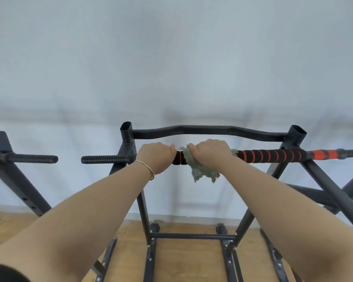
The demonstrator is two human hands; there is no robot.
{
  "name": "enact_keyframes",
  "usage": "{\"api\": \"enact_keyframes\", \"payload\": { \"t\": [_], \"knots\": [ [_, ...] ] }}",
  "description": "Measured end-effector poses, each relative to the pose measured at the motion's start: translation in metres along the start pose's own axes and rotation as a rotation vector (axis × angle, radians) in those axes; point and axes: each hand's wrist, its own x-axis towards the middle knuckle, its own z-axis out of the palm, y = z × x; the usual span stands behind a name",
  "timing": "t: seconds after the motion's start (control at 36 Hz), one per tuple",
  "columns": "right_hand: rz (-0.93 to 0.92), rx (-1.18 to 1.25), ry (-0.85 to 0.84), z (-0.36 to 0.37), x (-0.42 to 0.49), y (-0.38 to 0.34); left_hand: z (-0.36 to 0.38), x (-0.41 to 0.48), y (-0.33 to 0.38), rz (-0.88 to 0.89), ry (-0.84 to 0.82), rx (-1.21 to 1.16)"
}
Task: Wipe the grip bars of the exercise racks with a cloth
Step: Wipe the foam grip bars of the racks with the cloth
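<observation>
Your foam bar (273,155), black padding wound with red spiral stripes, crosses the dark steel rack (192,235) below a wavy bare-metal top bar (208,130). The cloth (202,169), a fuzzy grey-green rag, is bunched round the foam bar's middle with ragged ends hanging. Your right hand (210,151) comes over the top, its grip closed round cloth and bar together. Your left hand (155,157), a thin bracelet (147,168) at the wrist, curls its grip round the bare padding just beside it. A ribbed black handle (104,159) juts left toward a neighbouring rack (18,176), above the wooden floor (181,257).
</observation>
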Motion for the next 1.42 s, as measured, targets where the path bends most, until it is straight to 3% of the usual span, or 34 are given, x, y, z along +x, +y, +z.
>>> {"api": "enact_keyframes", "payload": {
  "t": [0.06, 0.14, 0.31, 0.36, 0.44, 0.58, 0.69, 0.75, 0.83, 0.89, 0.94, 1.03, 1.11, 1.31, 1.42],
  "knots": [
    [0.044, 0.106, -0.083, -0.009, 0.004, 0.004, 0.001, -0.003, 0.002, 0.000, 0.034, 0.041],
    [-0.059, -0.004, -0.020, -0.004, -0.010, 0.015, 0.001, -0.006, 0.003, -0.020, 0.032, 0.028],
    [-0.117, -0.098, 0.403, 0.028, -0.029, 0.013, -0.016, 0.009, 0.006, -0.077, -0.100, -0.145],
    [-0.092, -0.094, 0.462, 0.032, -0.032, 0.011, -0.020, 0.014, 0.011, -0.104, -0.187, -0.223],
    [-0.083, -0.175, 0.168, 0.014, -0.028, 0.008, -0.018, 0.012, 0.017, -0.044, -0.125, -0.110],
    [0.146, 0.211, -0.312, -0.020, -0.001, 0.018, -0.008, 0.000, 0.025, -0.037, 0.037, -0.016],
    [0.130, 0.248, -0.364, -0.021, -0.004, 0.022, -0.005, -0.006, 0.030, -0.054, 0.087, 0.003],
    [0.077, 0.182, -0.279, -0.018, -0.008, 0.021, -0.007, -0.007, 0.030, -0.057, 0.066, -0.024],
    [-0.042, -0.109, 0.037, 0.001, -0.022, 0.017, -0.015, 0.002, 0.024, -0.125, -0.024, -0.159],
    [-0.034, -0.117, 0.259, 0.016, -0.038, 0.012, -0.023, 0.014, 0.018, -0.290, -0.167, -0.450],
    [0.011, -0.018, 0.491, 0.029, -0.047, 0.010, -0.030, 0.024, 0.021, -0.335, -0.294, -0.697],
    [-0.014, -0.059, 0.617, 0.037, -0.051, 0.013, -0.033, 0.019, 0.030, -0.228, -0.363, -0.545],
    [-0.035, -0.043, 0.563, 0.032, -0.050, 0.020, -0.027, 0.011, 0.032, -0.036, -0.205, -0.167],
    [0.052, -0.076, 0.420, 0.021, -0.050, 0.033, -0.016, 0.001, 0.037, -0.009, -0.020, -0.027],
    [-0.047, -0.276, 0.114, 0.013, -0.047, 0.036, -0.013, -0.007, 0.043, -0.047, 0.059, -0.017]
  ]
}}
